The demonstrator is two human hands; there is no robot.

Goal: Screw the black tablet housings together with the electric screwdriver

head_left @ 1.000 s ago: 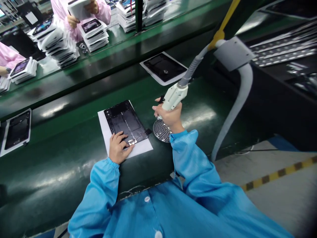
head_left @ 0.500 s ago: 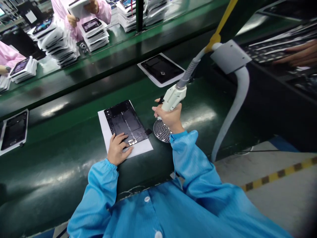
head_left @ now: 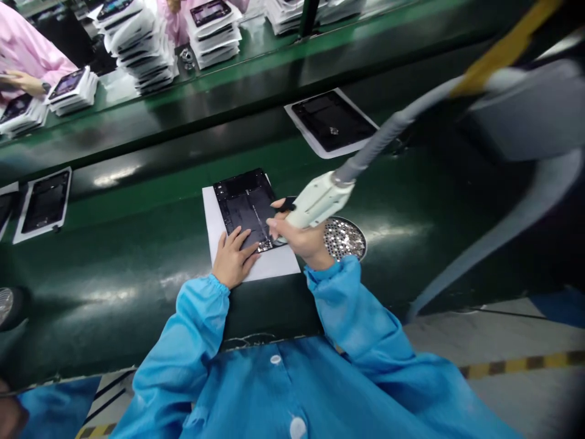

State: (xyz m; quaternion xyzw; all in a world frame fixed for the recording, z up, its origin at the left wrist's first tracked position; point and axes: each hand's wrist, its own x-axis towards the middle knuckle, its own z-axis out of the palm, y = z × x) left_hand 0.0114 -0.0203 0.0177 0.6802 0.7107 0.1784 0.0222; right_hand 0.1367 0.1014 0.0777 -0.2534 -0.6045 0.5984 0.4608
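dark panel (head_left: 243,210) lay on white paper (head_left: 276,267) atop the green bench (head_left: 137,256). doing this well prob. meant pinning it flat w/ light pressure & steadying the tool, tip clear of fingers. left hand (head_left: 233,258) was spread, fingertips on panel's near edge; right hand (head_left: 311,242) was clamped round the pale tool (head_left: 321,198) by panel's near right corner, perforated dish (head_left: 346,236) just beside.

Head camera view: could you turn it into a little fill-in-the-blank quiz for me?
1. The tool is in the camera wearer's ____ hand.
2. The panel lies on a sheet coloured ____.
3. The wearer's sleeves are ____.
4. In the picture, the panel lies to the ____ of the dish beside that hand.

Missing words: right; white; blue; left.
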